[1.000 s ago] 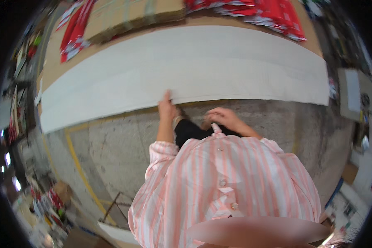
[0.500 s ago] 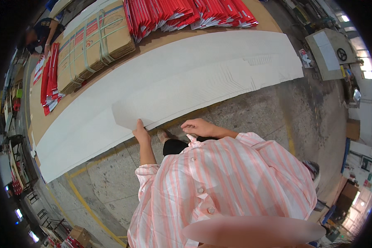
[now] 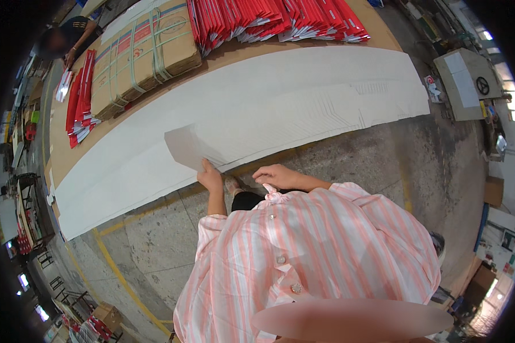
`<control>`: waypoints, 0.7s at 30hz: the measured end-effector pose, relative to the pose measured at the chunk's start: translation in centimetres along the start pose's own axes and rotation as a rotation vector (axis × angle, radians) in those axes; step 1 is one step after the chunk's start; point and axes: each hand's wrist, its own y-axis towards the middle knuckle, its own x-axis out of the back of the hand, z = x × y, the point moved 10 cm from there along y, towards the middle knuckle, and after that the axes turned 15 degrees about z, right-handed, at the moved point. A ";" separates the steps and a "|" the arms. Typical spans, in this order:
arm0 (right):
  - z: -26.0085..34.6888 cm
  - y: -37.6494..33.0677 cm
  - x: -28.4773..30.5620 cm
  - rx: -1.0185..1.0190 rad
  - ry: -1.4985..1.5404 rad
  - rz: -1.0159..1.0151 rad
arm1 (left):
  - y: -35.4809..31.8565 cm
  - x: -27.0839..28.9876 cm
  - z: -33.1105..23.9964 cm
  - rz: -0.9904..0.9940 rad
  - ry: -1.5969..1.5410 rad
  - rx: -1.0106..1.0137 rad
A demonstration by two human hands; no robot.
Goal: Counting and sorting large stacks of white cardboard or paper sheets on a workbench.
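Observation:
My left hand [image 3: 212, 176] is at the near edge of a long white sheet [image 3: 303, 94] laid over the table. Its thumb is on top, pinching the near corner of a thin grey sheet with angled corners [image 3: 183, 146], which lies over the white one. Just off the table edge, in front of my waist, my right hand [image 3: 277, 175] hovers with loosely bent fingers and nothing visible in it. Faint stepped lines mark the right part of the white sheet.
A strapped bundle of flat cardboard [image 3: 146, 57] sits at the back left, with red packets [image 3: 81, 103] beside it. Many more red packets [image 3: 269, 20] are fanned along the back. Another person [image 3: 74, 37] works at the far left corner. A grey machine [image 3: 460, 83] stands right.
The view has shifted slightly, moving the table rightward in the picture. More of the grey sheet shows beside my left hand. My right hand stays near my waist. The other person's arm has moved.

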 end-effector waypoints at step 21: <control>-2.5 0.1 0.2 0.012 0.198 -0.029 | 1.1 -0.1 3.4 0.170 -0.211 0.221</control>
